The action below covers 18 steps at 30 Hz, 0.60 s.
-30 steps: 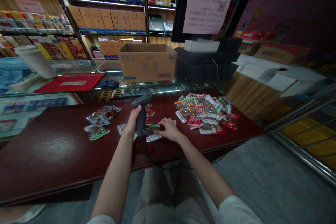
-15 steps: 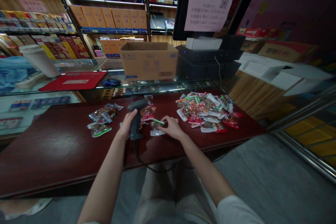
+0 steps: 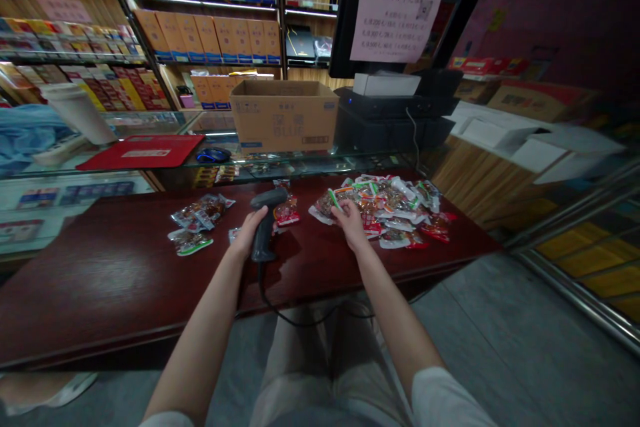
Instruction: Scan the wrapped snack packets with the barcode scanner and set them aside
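Note:
My left hand (image 3: 249,232) is wrapped round the handle of a black barcode scanner (image 3: 264,230), whose head points away over the dark red table (image 3: 125,280). Between thumb and fingers, my right hand (image 3: 349,219) pinches a green-edged snack packet (image 3: 324,205) at the left side of a large pile of snack packets (image 3: 395,207). Just past the scanner lies a red snack packet (image 3: 287,212), partly hidden by it. Left of my left hand is a small group of clear packets (image 3: 203,212), with a green-edged packet (image 3: 191,242) in front.
Behind the table, a glass counter carries an open cardboard box (image 3: 285,117), a blue-lit mouse (image 3: 213,155), a red mat (image 3: 145,151) and a white cup (image 3: 77,113). A monitor with a paper sign (image 3: 397,17) stands behind. The scanner's cable (image 3: 300,325) loops over the front edge.
My right hand has moved right and away from me, taking the green-edged packet from beside the scanner to the large pile. My left hand and the scanner have shifted slightly right.

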{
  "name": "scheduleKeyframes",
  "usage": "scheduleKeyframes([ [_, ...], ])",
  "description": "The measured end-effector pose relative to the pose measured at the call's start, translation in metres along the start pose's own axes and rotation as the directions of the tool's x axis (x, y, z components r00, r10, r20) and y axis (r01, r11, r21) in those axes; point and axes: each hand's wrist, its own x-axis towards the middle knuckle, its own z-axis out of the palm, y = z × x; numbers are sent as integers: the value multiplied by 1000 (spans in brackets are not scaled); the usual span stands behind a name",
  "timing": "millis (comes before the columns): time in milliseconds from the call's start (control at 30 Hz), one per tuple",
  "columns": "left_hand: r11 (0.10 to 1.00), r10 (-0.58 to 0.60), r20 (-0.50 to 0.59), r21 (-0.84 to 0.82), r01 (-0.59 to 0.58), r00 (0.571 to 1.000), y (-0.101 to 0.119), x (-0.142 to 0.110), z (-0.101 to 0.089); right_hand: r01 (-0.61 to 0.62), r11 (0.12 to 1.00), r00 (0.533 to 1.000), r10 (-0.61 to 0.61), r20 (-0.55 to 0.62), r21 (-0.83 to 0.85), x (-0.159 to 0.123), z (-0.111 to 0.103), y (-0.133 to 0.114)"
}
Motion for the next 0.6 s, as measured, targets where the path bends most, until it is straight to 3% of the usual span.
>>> scheduleKeyframes([
  [133,999,-9,9,31,9,1000,2,3,15,79,996,991,-74,-116,46,15,-22,-17],
  [300,999,15,105,29,-18,994,9,11,40,167,983,967,-147,-206,79,33,-48,-33],
  [467,1000,6,236,14,-9,972,7,29,67,228,908,950,-130,-282,351,47,-67,-35],
  [600,1000,-27,298,-2,29,954,-4,36,87,200,816,967,-75,-244,543,51,-84,-31],
])
